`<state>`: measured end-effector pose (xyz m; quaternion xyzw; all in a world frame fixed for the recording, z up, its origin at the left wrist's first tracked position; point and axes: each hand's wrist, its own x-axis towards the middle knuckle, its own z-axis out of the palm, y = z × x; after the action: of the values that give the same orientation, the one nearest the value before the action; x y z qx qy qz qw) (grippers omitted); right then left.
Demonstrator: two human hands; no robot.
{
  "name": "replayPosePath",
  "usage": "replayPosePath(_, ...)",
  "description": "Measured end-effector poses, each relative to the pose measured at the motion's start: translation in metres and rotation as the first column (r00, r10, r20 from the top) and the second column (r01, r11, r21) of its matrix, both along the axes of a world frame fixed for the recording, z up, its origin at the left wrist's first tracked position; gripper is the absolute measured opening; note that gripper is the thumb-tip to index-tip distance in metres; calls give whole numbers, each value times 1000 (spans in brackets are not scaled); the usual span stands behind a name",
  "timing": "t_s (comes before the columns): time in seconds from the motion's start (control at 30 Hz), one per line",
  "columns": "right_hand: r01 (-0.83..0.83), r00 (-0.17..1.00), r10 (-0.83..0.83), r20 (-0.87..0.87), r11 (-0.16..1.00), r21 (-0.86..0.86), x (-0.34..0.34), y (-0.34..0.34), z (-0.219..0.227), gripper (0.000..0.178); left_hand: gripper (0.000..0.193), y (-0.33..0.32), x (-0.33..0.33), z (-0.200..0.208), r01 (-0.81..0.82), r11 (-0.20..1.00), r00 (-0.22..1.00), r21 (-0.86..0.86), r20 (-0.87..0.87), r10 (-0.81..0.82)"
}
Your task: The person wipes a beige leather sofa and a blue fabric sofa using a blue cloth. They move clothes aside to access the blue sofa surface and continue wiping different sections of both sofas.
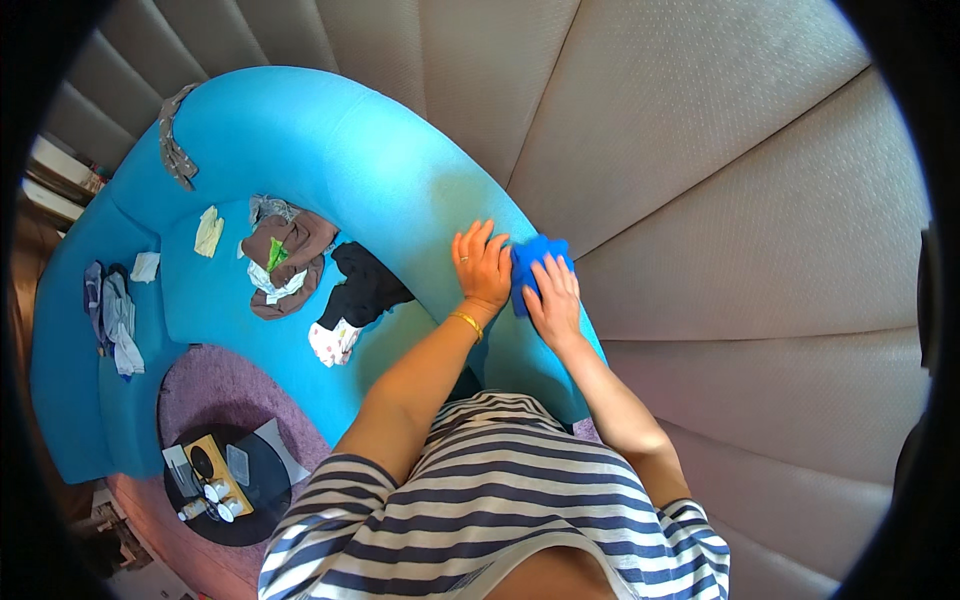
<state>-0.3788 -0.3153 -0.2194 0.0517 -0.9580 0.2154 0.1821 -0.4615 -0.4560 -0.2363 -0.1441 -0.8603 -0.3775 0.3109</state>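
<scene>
Head view: two bare hands at the backrest of a curved blue sofa, the right one on a blue cloth.
The left hand lies palm down on the sofa, its fingers a little spread, holding nothing; just right of it, the right hand rests over the blue cloth, fingers outstretched and slightly apart. The cloth is on top of the backrest, near the quilted wall. To the left, a black garment, a brown garment and a pale yellow cloth lie on the seat; a dark round desk stands near left, bearing a yellow tray.
</scene>
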Motion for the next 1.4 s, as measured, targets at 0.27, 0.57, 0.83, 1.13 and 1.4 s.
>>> replayPosePath(0.27,-33,973,71,221,985,-171,-90,-3,16,53,38,2,-2,-6,-19,1000,1000,-20,-5,18)
replayPosePath(0.57,143,989,-145,-7,980,-138,87,54,-14,34,27,-2,-7,-11,-11,998,998,-67,-68,6)
replayPosePath(0.83,294,951,-284,124,953,-76,124,54,-32,53,24,4,-4,-9,-70,987,989,-147,-143,49)
replayPosePath(1.13,332,935,-312,169,937,-110,106,37,-13,51,27,-15,-9,-3,12,962,986,-272,-159,-57)
replayPosePath(1.4,585,811,-580,76,800,-131,231,58,-63,45,34,18,35,-8,42,902,994,-430,-76,-83)
